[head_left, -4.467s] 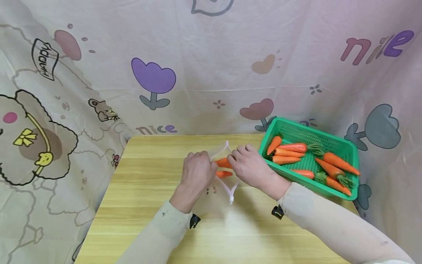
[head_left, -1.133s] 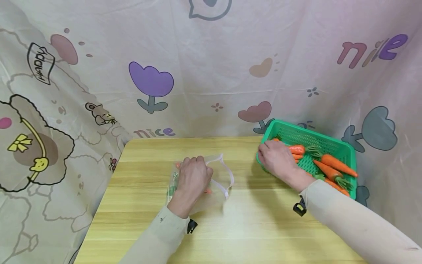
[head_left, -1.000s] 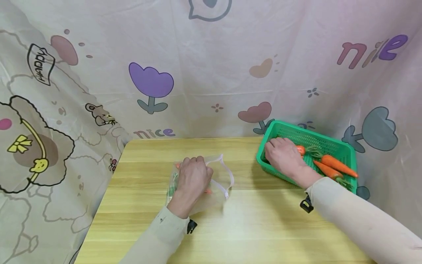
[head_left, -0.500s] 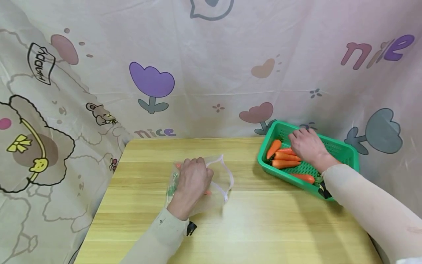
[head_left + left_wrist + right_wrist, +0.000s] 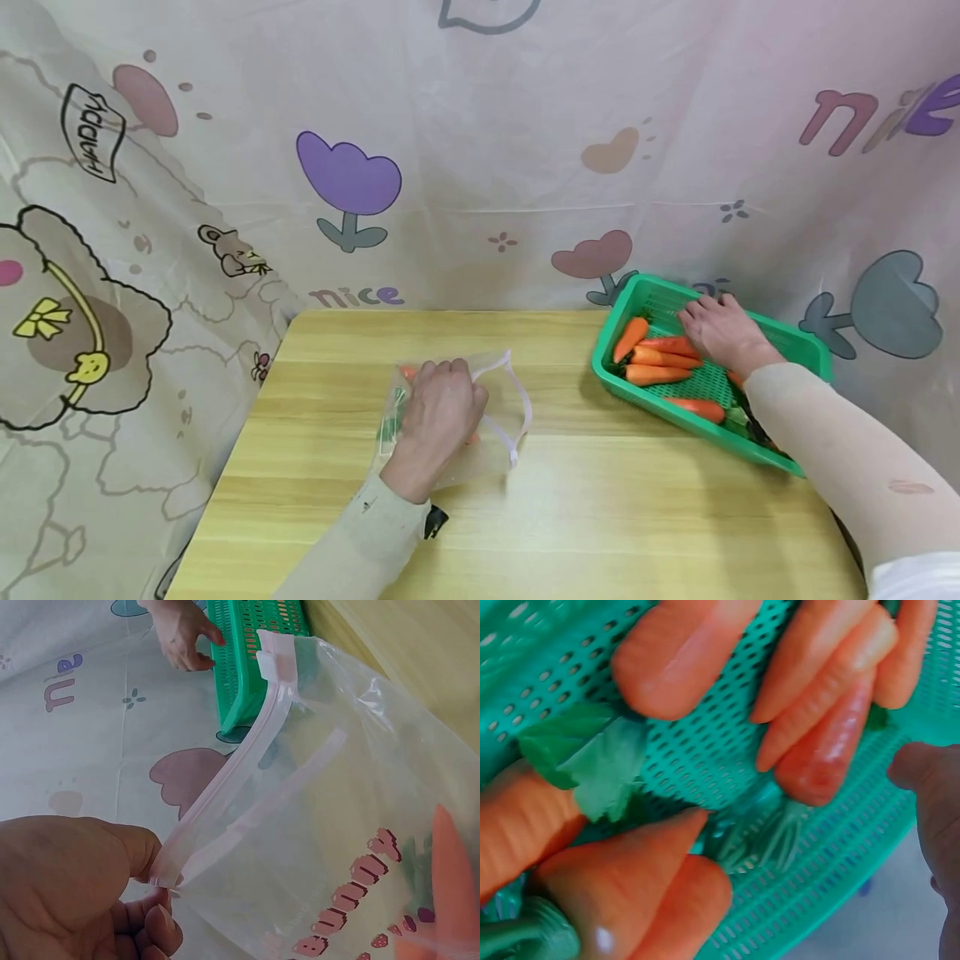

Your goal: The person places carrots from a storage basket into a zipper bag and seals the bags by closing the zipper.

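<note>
My left hand (image 5: pixel 438 417) pinches the upper edge of a clear zip bag (image 5: pixel 367 750) between thumb and fingers. The bag has a pale pink zip strip and red "Bunny" lettering, and its mouth gapes to the right. Inside it shows a carrot (image 5: pixel 452 877) with green leaves; my hand covers part of the contents in the head view. At the far rim of a green basket (image 5: pixel 615 379), my right hand (image 5: pixel 723 329) has its thumb and fingers spread apart, with nothing visible between them. Several carrots (image 5: pixel 660 375) lie in the basket.
A light wooden table (image 5: pixel 585 517) bears the bag on its left half and the basket at its back right. Behind it hangs a printed curtain (image 5: pixel 480 125), which comes close to the basket's far side.
Both hands were at the bag's mouth at first. Since then my right hand has gone to the basket's left end, then along to its far rim. My left hand has stayed on the bag.
</note>
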Demonstrator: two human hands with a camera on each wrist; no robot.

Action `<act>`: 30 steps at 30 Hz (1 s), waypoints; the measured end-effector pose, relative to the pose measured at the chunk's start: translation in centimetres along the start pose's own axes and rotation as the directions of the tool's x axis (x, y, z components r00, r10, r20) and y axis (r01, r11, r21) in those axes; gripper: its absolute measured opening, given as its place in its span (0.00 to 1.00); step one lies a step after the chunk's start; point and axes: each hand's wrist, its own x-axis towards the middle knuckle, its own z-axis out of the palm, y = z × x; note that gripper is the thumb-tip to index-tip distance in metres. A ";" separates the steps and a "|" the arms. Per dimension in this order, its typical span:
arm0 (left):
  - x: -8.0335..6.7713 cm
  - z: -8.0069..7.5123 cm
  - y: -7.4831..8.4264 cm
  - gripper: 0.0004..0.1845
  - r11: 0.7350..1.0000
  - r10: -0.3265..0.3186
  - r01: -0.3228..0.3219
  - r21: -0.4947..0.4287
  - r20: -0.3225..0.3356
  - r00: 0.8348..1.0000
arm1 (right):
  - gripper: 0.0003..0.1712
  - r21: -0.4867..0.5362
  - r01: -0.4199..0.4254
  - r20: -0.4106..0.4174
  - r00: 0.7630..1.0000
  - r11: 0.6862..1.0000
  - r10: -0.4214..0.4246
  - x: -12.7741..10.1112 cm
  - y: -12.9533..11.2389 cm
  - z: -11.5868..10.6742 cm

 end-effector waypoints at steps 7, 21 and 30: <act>0.0 -0.1 0.0 0.11 0.999 -0.030 0.030 -0.014 0.014 0.999 | 0.19 -0.019 -0.009 0.024 1.000 1.000 0.010 0.5 0.2 1.6; 0.1 -0.3 0.0 0.12 0.999 -0.051 0.052 -0.003 0.056 0.997 | 0.23 0.001 -0.002 0.089 0.996 1.000 0.002 0.2 0.2 4.0; 0.3 -0.1 -0.2 0.11 0.997 -0.071 0.071 0.012 0.075 0.995 | 0.22 -0.009 0.000 0.110 0.994 1.000 0.001 0.4 0.3 4.9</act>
